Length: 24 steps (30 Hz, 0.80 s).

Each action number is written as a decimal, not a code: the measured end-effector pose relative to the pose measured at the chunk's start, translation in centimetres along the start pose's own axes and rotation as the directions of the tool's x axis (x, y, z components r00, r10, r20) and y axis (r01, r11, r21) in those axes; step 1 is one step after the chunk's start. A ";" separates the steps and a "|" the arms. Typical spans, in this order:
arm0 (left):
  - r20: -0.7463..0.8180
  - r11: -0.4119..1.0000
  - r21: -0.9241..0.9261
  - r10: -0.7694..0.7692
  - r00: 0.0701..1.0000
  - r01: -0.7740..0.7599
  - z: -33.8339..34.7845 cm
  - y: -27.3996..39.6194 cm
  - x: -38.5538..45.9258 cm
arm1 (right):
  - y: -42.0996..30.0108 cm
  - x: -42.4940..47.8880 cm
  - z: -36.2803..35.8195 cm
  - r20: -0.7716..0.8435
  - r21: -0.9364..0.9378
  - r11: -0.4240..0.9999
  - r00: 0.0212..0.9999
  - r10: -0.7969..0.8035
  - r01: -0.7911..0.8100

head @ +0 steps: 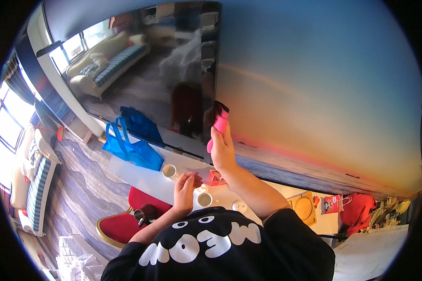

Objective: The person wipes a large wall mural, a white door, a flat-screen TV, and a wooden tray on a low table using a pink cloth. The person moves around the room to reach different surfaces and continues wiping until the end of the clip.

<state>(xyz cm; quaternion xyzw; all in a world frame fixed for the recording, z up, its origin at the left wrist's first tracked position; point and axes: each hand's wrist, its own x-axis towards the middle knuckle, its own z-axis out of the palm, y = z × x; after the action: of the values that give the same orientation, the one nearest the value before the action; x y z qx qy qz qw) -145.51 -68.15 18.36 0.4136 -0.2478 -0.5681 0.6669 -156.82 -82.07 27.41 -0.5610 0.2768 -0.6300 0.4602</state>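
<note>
In my raised right hand (222, 149) is a pink-handled tool (221, 123) with a black end; its exact kind cannot be told. The tool is in front of the right edge of a large glossy black screen (154, 66), and whether it touches is unclear. My left hand (188, 186) hovers over the white table, fingers loosely bent and nothing visible in it. Beside it on the left stands a white mug (169, 171), and a second white mug (204, 199) is below it to the right. A red box (216, 177) lies between my hands, partly behind my right forearm.
A blue bag (133, 151) stands on the white table (126, 168) at the left. To the right lie a wooden tray (303, 208), a red paper bag (332, 204) and red cloth (358, 212). A red chair (116, 224) holding a dark metal cup (147, 212) is at the lower left.
</note>
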 end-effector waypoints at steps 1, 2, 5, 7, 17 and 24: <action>0.003 1.000 0.021 -0.020 1.000 0.020 0.0 0.2 0.0 | -0.8 0.3 0.1 -0.012 0.047 0.998 0.999 0.047 -0.046; 0.046 0.998 0.051 0.019 0.999 -0.021 0.2 0.5 0.2 | -1.3 0.6 0.1 0.002 0.078 0.994 0.998 0.070 -0.070; 0.094 0.993 0.114 0.028 0.995 -0.038 1.3 1.2 0.5 | -1.8 -0.5 -1.1 -0.073 0.095 0.995 0.997 0.024 -0.017; 0.071 0.994 0.106 -0.027 0.997 0.020 2.8 1.3 1.3 | -1.6 -2.5 -2.4 -0.179 0.084 0.996 0.984 -0.002 0.018; 0.312 0.985 0.058 -0.175 0.934 0.165 11.5 0.7 3.0 | -4.9 -10.1 -14.3 0.134 0.033 0.866 0.861 0.491 -0.499; 0.207 0.964 -0.020 -0.254 0.945 0.263 14.9 0.8 3.0 | -5.0 -12.1 -19.3 -0.274 -0.192 0.888 0.892 0.359 -0.417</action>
<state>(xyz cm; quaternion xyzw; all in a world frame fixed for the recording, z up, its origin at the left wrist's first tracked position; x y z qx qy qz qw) -156.27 -75.09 26.57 0.3666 -0.2443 -0.6955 0.5676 -177.35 -72.41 22.03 -0.4691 0.5115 -0.5462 0.4690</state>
